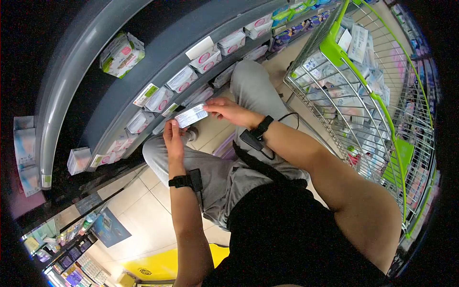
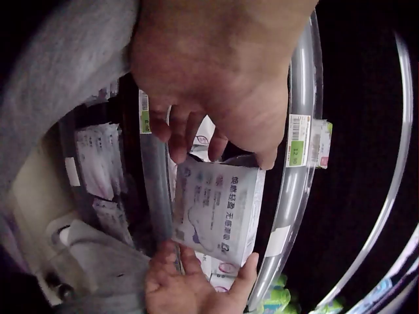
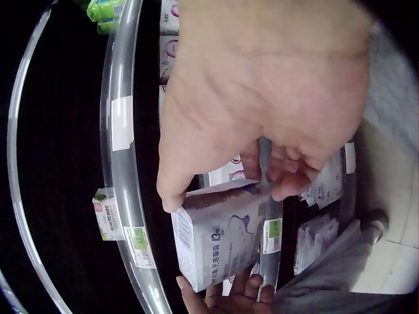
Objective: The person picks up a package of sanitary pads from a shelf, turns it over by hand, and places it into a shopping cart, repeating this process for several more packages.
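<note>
A white pack of sanitary pads (image 1: 191,116) with printed characters and a barcode on its narrow side is held between both hands, over the lap. My left hand (image 1: 175,141) grips one end, thumb on the barcode side. At the opposite end my right hand (image 1: 230,112) pinches the pack between thumb and fingers. The left wrist view has the printed front of the pack (image 2: 216,209) in sight, with the left hand (image 2: 216,85) above it and the right hand (image 2: 190,281) below. In the right wrist view, the barcode shows along the pack's edge (image 3: 186,239).
A curved grey shelf (image 1: 162,71) holding rows of similar white packs (image 1: 181,79) runs along the front and left. One green-and-white pack (image 1: 123,55) stands on the upper shelf. To the right is a wire shopping cart (image 1: 363,86) with many packs inside. A yellow mat (image 1: 158,263) lies behind.
</note>
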A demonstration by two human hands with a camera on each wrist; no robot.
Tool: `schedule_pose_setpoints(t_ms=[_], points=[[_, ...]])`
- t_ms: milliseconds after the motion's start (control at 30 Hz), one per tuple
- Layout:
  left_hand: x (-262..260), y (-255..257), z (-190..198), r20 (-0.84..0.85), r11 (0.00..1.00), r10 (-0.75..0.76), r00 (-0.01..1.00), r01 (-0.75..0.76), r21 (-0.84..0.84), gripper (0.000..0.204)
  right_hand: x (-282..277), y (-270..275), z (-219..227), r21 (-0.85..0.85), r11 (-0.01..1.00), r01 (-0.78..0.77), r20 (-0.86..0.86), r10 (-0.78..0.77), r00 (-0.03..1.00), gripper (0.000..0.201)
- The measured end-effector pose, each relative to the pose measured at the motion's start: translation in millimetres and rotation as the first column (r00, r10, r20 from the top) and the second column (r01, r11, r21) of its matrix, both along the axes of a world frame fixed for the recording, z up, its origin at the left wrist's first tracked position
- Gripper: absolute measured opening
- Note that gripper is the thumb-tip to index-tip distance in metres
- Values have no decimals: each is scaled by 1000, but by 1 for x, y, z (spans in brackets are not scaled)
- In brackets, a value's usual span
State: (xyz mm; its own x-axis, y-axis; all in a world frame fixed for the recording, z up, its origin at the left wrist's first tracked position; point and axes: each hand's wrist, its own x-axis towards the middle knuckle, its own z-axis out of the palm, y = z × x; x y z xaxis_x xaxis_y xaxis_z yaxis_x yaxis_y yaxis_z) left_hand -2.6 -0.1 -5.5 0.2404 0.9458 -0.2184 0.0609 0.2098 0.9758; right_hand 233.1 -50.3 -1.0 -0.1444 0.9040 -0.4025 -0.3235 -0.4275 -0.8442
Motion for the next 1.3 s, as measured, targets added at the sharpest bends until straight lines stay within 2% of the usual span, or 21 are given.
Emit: schedule_pose_setpoints(t_ms=[67, 167, 233, 400, 533, 633, 667, 767, 867, 967, 1033, 1067, 1133, 1267, 1300], points=[[-3, 1, -1, 1, 999, -38, 999, 38, -1, 35, -1, 0, 5, -22, 999, 30, -20, -30, 999, 32], [-4, 0, 2, 9, 995, -85, 996, 84, 44, 22, -5, -2, 7, -76, 990, 115, -123, -124, 985, 33], [-1, -4, 2, 22, 995, -90, 996, 89, 34, 23, -6, 1, -2, -141, 971, 194, -163, -216, 963, 34], [2, -5, -2, 46, 996, -79, 996, 80, -34, 35, 0, 4, -17, -70, 996, 57, -207, -71, 976, 32], [4, -4, -6, -7, 994, -55, 998, 54, -98, 50, 1, -1, 10, -64, 998, 10, -173, -21, 985, 35], [-1, -1, -12, -106, 969, -132, 986, 106, -222, 61, 1, -1, 5, -291, 956, -41, -133, 2, 991, 43], [-3, 0, -15, -143, 953, -174, 974, 130, -272, 64, 1, -1, 3, -301, 952, -45, -113, 12, 994, 44], [-1, 0, -16, -182, 927, -167, 969, 91, -364, 67, 0, -1, -4, -338, 939, -65, -78, 41, 996, 47], [-2, 2, -19, -130, 914, -156, 979, 93, -396, 68, 1, 0, -4, -343, 937, -70, -95, 39, 995, 44], [4, -5, -7, -13, 963, -130, 991, 123, -238, 60, 1, 0, -4, -277, 961, -4, -148, -39, 988, 41], [6, -8, 7, 1, 979, -183, 983, 182, -89, 57, 1, 3, -12, -254, 965, 68, -203, -121, 972, 38], [6, -9, 11, 4, 978, -210, 978, 210, -13, 58, 2, 3, -15, -220, 973, 65, -223, -115, 968, 38], [5, -8, 10, 8, 983, -183, 983, 183, 11, 57, 3, 2, -16, -153, 986, 63, -261, -102, 960, 39], [1, -6, 5, 15, 989, -141, 990, 140, 51, 56, 4, -1, -10, -79, 997, -8, -179, -7, 984, 40], [-1, -6, 5, 37, 994, -111, 993, 111, -4, 56, 5, 0, -11, -65, 997, -41, -159, 30, 987, 42]])
